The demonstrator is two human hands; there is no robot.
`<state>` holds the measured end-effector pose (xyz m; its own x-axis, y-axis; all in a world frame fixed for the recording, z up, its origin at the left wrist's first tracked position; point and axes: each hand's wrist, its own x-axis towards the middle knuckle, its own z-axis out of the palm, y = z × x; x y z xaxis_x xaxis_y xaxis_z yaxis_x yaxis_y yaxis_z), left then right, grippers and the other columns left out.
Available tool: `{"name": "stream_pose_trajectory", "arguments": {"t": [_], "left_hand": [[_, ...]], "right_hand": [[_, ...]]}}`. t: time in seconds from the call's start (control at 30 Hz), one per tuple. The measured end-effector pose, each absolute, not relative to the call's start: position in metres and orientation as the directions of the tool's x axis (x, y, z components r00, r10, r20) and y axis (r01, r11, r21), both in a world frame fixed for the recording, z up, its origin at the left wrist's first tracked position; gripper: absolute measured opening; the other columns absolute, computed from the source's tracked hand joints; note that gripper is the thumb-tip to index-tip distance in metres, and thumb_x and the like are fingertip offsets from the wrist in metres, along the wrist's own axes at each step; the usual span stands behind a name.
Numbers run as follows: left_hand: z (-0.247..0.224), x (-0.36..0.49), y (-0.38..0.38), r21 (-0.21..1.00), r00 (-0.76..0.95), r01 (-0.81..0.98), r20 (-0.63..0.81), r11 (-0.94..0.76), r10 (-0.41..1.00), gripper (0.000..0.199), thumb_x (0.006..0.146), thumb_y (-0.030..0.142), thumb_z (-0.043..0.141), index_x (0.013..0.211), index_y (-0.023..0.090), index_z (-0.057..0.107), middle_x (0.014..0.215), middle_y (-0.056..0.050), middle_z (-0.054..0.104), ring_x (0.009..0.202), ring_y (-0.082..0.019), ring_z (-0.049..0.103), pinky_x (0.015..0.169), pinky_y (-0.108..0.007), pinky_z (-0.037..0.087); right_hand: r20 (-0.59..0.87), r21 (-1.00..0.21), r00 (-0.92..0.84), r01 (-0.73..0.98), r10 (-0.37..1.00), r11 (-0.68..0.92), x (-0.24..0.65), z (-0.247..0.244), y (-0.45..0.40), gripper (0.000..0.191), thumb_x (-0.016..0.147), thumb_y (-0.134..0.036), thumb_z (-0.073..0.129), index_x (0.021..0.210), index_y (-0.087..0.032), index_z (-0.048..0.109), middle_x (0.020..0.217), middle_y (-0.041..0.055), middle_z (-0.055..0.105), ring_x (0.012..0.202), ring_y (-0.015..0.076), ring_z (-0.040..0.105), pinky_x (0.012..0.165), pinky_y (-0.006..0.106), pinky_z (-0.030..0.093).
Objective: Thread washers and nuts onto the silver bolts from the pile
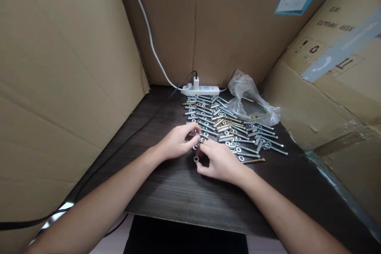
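Observation:
My left hand is at the near left edge of a spread of metal hardware. Its thumb and forefinger curl around a small shiny metal part that I cannot make out. Close beside it, my right hand has thumb and forefinger apart, with a flat washer just off their tips, apparently on the dark tabletop. Its other fingers are partly hidden. Beyond both hands lie rows of bolts, metal sleeves and washers, silver and brassy.
A white power strip with a plugged-in charger stands behind the hardware. A clear plastic bag sits at the back right. A black cable crosses the table's left side. Cardboard walls enclose the back and both sides.

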<state>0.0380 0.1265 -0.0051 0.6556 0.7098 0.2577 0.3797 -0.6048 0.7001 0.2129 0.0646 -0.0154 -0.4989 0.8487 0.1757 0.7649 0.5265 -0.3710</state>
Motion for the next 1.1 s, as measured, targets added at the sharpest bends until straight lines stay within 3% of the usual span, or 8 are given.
{"name": "stream_pose_trajectory", "arguments": {"t": [0.27, 0.8, 1.1], "left_hand": [[-0.003, 0.039, 0.124, 0.710, 0.673, 0.364, 0.246, -0.602, 0.697, 0.013, 0.085, 0.027, 0.045, 0.092, 0.017, 0.050, 0.083, 0.000, 0.057, 0.071, -0.012, 0.052, 0.063, -0.023, 0.040], [0.000, 0.041, 0.119, 0.748, 0.698, 0.310, 0.240, -0.586, 0.675, 0.014, 0.084, 0.024, 0.046, 0.096, 0.018, 0.050, 0.088, -0.002, 0.059, 0.075, -0.012, 0.054, 0.067, -0.024, 0.045], [-0.001, 0.041, 0.119, 0.727, 0.690, 0.356, 0.219, -0.587, 0.690, 0.014, 0.083, 0.026, 0.046, 0.094, 0.018, 0.049, 0.086, -0.002, 0.058, 0.072, -0.012, 0.052, 0.061, -0.023, 0.043]], "right_hand": [[0.483, -0.558, -0.161, 0.701, 0.861, 0.444, 0.226, -0.007, 0.074, 0.011, 0.072, -0.024, 0.059, 0.080, -0.018, 0.056, 0.075, 0.0005, 0.059, 0.066, 0.0095, 0.050, 0.063, 0.022, 0.041], [0.442, -0.570, -0.217, 0.681, 0.870, 0.460, 0.225, -0.015, 0.077, 0.012, 0.077, -0.028, 0.056, 0.085, -0.019, 0.056, 0.074, 0.0002, 0.059, 0.065, 0.0091, 0.050, 0.060, 0.021, 0.040], [0.394, -0.551, -0.258, 0.702, 0.882, 0.451, 0.227, -0.014, 0.078, 0.021, 0.087, -0.032, 0.046, 0.076, -0.018, 0.058, 0.074, 0.0011, 0.060, 0.069, 0.0100, 0.052, 0.065, 0.022, 0.039]]}}
